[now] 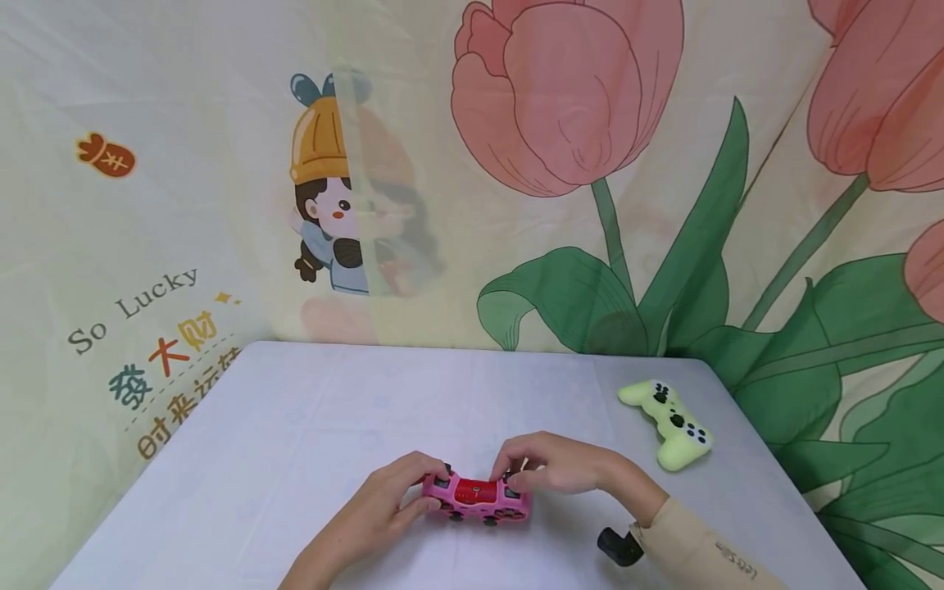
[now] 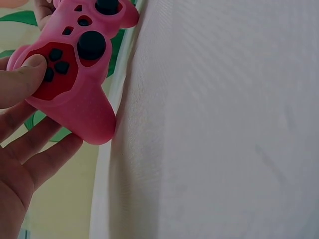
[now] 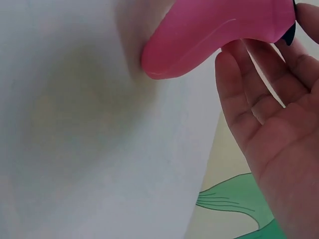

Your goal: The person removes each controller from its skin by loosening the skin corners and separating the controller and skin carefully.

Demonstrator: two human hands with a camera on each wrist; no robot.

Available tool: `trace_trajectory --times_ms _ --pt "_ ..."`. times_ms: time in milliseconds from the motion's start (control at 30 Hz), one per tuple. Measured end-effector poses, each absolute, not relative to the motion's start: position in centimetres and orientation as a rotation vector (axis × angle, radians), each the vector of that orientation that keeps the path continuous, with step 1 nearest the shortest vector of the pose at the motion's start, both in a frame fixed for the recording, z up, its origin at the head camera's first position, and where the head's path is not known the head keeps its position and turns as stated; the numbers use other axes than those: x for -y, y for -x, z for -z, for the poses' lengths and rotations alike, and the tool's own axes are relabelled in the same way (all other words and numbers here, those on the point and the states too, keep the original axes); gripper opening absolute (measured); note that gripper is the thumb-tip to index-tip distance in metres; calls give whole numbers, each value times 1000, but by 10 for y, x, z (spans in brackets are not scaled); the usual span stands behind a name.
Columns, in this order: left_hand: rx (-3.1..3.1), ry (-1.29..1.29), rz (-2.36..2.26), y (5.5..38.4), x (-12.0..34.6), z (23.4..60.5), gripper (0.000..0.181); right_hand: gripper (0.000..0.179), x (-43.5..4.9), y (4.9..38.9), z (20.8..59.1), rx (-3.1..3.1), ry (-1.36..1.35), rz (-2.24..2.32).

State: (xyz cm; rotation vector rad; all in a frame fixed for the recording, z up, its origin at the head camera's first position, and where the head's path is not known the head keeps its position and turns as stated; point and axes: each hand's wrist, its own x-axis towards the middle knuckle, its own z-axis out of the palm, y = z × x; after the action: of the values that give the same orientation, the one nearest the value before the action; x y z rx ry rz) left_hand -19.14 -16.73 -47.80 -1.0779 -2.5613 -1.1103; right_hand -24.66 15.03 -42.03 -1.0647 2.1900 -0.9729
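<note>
A pink game controller (image 1: pixel 476 493) with a red middle, black buttons and thumbsticks is at the front of the white table, its shoulder-button edge turned up. My left hand (image 1: pixel 379 501) grips its left end. In the left wrist view, the thumb (image 2: pixel 31 74) presses beside the black direction buttons while other fingers reach behind the handle. My right hand (image 1: pixel 556 463) holds the opposite end near the shoulder buttons. The right wrist view shows one pink handle (image 3: pixel 199 42) on the tabletop side, with fingers (image 3: pixel 234 94) passing behind the controller.
A pale green controller (image 1: pixel 677 426) lies on the right side of the white table (image 1: pixel 354 401). Beside my right sleeve is a small black object (image 1: pixel 619 546). Behind the table hangs a printed cloth (image 1: pixel 413 147) with tulips and a cartoon figure.
</note>
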Motion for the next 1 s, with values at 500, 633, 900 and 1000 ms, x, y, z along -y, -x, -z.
trace_trajectory --times_ms 500,633,900,1000 --pt "2515 1087 1082 193 165 482 43 20 -153 250 426 -2188 1040 1008" --pt "2550 1070 1087 193 163 482 45 19 -150 253 421 -2212 975 947" --pt "2575 1084 1065 191 159 482 46 12 -148 257 420 -2146 919 937" --pt "2590 1086 1056 192 159 482 46 13 -148 261 427 -2049 908 1014"
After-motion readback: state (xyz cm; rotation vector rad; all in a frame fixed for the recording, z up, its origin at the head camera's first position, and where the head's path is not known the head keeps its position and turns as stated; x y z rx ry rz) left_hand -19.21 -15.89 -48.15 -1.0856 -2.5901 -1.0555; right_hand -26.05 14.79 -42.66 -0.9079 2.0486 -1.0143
